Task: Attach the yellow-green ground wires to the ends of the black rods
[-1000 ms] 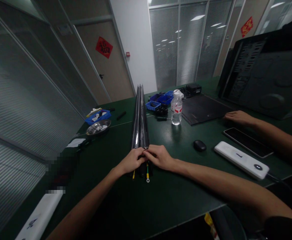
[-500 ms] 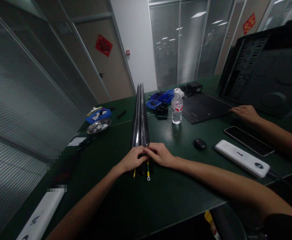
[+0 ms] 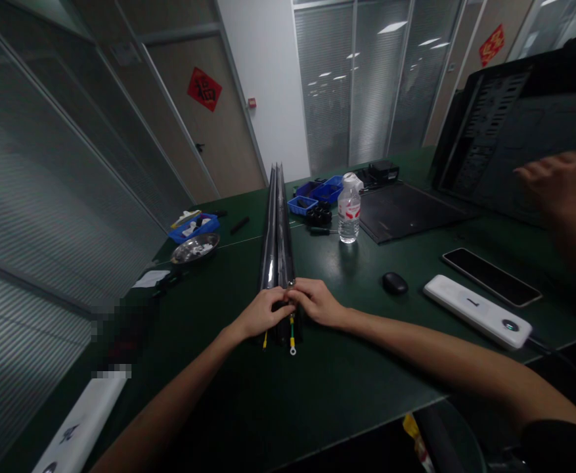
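Observation:
Two long dark glossy bars point(image 3: 269, 249) lie side by side on the green table point(image 3: 219, 407), pointing away from me. My left hand point(image 3: 266, 311) rests over their near end with its fingers closed. From the right, my right hand point(image 3: 316, 302) meets it, thumb and fingers pinched at the right bar. What the fingertips hold is too small and hidden to make out. A green-yellow wire with a ring terminal point(image 3: 292, 341) sticks out below my hands. Left of it, a short yellow wire point(image 3: 265, 339) shows under my left hand.
A water bottle point(image 3: 349, 213), blue trays point(image 3: 303, 205) and a black panel point(image 3: 406, 210) stand beyond. A mouse point(image 3: 395, 283), white power strip point(image 3: 475, 312) and phone point(image 3: 491, 276) lie right, near another person's hand point(image 3: 561, 180). A metal dish point(image 3: 196, 249) sits left.
The other person's hand has lifted off the black panel and moved right and up. My two hands have stayed at the near end of the bars, with only slight finger movement.

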`<state>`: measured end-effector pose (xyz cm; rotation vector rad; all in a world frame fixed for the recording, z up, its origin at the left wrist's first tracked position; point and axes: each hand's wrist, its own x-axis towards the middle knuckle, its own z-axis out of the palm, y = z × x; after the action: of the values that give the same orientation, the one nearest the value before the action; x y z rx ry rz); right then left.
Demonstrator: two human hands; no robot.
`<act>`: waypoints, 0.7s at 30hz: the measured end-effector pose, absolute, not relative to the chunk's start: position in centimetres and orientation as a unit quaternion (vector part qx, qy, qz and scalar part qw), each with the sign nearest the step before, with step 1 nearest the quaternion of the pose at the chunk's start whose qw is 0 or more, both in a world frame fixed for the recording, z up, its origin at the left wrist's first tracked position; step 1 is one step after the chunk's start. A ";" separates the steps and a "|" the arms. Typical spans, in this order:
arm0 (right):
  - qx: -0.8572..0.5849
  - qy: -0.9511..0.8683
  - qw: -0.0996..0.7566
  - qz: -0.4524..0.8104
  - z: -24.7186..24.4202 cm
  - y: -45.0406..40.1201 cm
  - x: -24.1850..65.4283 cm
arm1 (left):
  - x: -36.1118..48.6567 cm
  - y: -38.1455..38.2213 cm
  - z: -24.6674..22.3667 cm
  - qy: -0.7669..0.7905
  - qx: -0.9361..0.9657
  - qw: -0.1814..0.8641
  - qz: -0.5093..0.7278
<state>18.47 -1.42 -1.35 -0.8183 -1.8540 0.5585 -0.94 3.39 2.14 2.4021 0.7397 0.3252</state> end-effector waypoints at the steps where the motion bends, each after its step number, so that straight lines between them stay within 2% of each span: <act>1: -0.329 -0.765 0.497 0.245 -1.3 -1.3 18.5 | -0.9 3.4 2.1 0.280 0.906 0.293 0.122; 6: -0.308 -0.776 0.484 0.263 -1.4 -0.9 18.6 | -0.8 3.3 2.1 0.288 0.910 0.277 0.114; 15: -0.356 -0.797 0.459 0.165 -1.8 -1.6 18.2 | -0.8 3.5 2.1 0.275 0.899 0.322 0.111; 21: -0.348 -0.785 0.482 0.176 -1.7 -1.7 18.3 | -0.9 3.5 2.0 0.275 0.906 0.297 0.122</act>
<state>18.30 -1.74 -1.74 -0.8488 -1.9128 0.4280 -0.94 3.47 2.00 2.4093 0.7308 0.3244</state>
